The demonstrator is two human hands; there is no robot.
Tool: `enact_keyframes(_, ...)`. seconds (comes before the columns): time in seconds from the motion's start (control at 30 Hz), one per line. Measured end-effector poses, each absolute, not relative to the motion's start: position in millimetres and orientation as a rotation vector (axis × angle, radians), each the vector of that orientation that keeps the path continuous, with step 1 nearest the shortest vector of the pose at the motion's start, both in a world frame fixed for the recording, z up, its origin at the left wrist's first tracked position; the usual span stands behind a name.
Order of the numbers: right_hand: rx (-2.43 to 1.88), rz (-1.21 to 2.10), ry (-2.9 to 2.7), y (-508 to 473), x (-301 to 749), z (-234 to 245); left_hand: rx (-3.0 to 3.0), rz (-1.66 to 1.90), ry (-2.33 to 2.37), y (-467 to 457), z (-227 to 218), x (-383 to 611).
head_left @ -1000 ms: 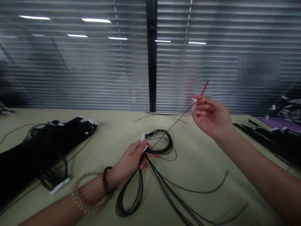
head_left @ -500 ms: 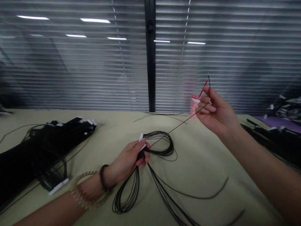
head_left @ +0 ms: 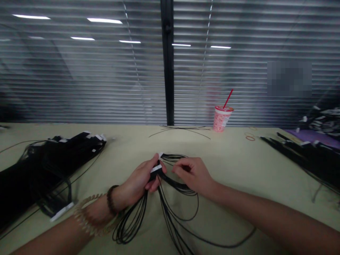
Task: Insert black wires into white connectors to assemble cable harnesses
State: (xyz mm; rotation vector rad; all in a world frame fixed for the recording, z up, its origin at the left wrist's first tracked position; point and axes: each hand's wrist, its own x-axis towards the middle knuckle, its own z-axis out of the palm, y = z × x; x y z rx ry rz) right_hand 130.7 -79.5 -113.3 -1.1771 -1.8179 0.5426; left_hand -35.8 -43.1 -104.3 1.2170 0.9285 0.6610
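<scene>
My left hand (head_left: 145, 175) is closed around a bundle of thin black cables (head_left: 172, 182), with white tabs (head_left: 156, 168) showing by the thumb. One loop of the bundle bends out to the right, another hangs below the hand, and loose ends trail down toward the lower right. Just right of it, my right hand (head_left: 195, 175) is in a pinch over the right-hand loop. Whatever sits between its fingertips is too small to make out. A single thin strand curves away beneath the right hand.
More black cables with white ends (head_left: 79, 148) lie piled at the left, and another pile (head_left: 305, 152) at the right beside a purple item (head_left: 310, 135). Loose wires (head_left: 183, 128), a pink cup with a red straw (head_left: 221, 118) and rubber bands (head_left: 250, 137) lie toward the blinds.
My right hand has come down and left from its raised position, where it held a cable end, to the loop by my left hand. The stretched cable is no longer taut. My left hand keeps the bundle.
</scene>
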Motion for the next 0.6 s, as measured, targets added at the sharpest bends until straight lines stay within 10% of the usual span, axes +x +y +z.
enact_keyframes(0.6, -1.198, 0.450, -1.838, -81.0, 130.3, -122.4, 1.204, 0.592, 0.852, -40.6, -106.9, -38.7)
